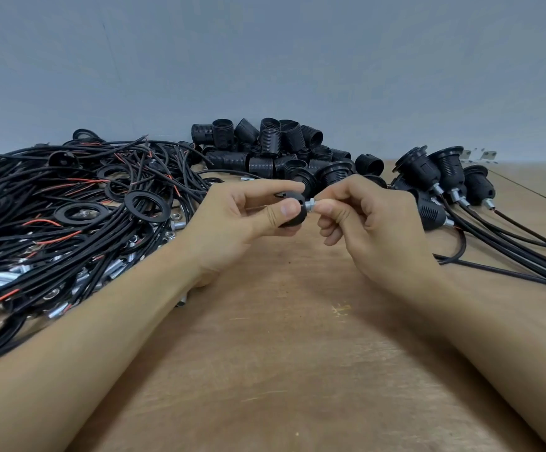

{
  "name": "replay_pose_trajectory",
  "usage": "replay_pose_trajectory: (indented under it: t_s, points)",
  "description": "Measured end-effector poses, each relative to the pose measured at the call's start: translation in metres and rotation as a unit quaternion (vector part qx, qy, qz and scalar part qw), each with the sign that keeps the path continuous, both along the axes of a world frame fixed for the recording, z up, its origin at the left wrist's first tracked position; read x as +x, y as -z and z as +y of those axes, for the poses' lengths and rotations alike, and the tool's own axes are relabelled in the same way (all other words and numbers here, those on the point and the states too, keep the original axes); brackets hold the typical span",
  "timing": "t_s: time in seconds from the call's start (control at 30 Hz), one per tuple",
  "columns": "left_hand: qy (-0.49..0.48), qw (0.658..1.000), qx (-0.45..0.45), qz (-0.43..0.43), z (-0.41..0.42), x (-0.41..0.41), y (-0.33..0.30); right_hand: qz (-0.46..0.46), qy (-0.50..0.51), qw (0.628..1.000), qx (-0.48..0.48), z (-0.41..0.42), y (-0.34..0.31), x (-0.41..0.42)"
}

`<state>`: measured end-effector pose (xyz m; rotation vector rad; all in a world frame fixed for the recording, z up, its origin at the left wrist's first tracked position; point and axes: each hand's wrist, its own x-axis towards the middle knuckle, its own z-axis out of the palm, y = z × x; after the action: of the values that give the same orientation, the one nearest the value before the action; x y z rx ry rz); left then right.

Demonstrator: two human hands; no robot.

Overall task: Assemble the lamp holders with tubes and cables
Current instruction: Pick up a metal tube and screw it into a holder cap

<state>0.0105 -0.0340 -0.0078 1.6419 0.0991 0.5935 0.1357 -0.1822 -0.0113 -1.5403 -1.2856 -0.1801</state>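
Lamp holder base (pixel 292 213), a small black cap, is held in the air above the middle of the wooden table (pixel 281 353), between the two hands. The left hand (pixel 232 223) pinches it, with the thumb on its near side and the index finger over its top. A short silver threaded tube (pixel 312 205) with a nut sticks out from the right end of the cap, and the right hand (pixel 363 220) pinches this tube between the thumb and the index finger, while the other fingers are curled in. Just behind the hands lies a heap of black threaded holder shells (pixel 265 148) against the grey wall (pixel 265 60), and some of these are partly hidden by the fingers. To the left, a big tangle of black and red cables (pixel 53 207) covers the table, with flat black rings (pixel 142 207) lying on it and silver tubes (pixel 4 277) and nuts mixed between the wires; the left forearm crosses in front of its near edge. To the right stand the finished holders (pixel 441 171) in a close group, each with a silver tube at the end, and their black cables (pixel 509 246) run toward the right edge of the table, passing behind the right wrist.
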Motion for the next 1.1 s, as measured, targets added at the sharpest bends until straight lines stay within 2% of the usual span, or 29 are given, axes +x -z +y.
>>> replay_pose_trajectory:
  t_s: [0.13, 0.43, 0.7, 0.83, 0.97, 1.1]
  points:
    - [0.037, 0.999, -0.028, 0.017, 0.0, -0.001, -0.001, -0.077, 0.005, 0.997, 0.025, -0.002, -0.002, 0.0]
    - [0.107, 0.974, -0.155, 0.128, -0.003, -0.003, -0.009, -0.128, -0.037, 0.99, 0.052, -0.004, -0.004, -0.001]
    - [0.074, 0.989, -0.125, 0.034, 0.0, -0.002, -0.006, -0.096, 0.007, 0.994, 0.043, -0.004, -0.003, -0.001]
    - [0.058, 0.986, -0.138, 0.074, -0.003, 0.0, -0.009, -0.204, 0.01, 0.976, 0.079, -0.003, -0.001, -0.001]
    - [0.079, 0.967, -0.2, 0.134, 0.0, -0.003, -0.012, -0.272, 0.01, 0.958, 0.092, -0.001, -0.001, 0.0]
    - [0.083, 0.98, -0.164, 0.078, 0.004, -0.004, -0.01, -0.182, 0.013, 0.981, 0.061, -0.002, -0.002, -0.002]
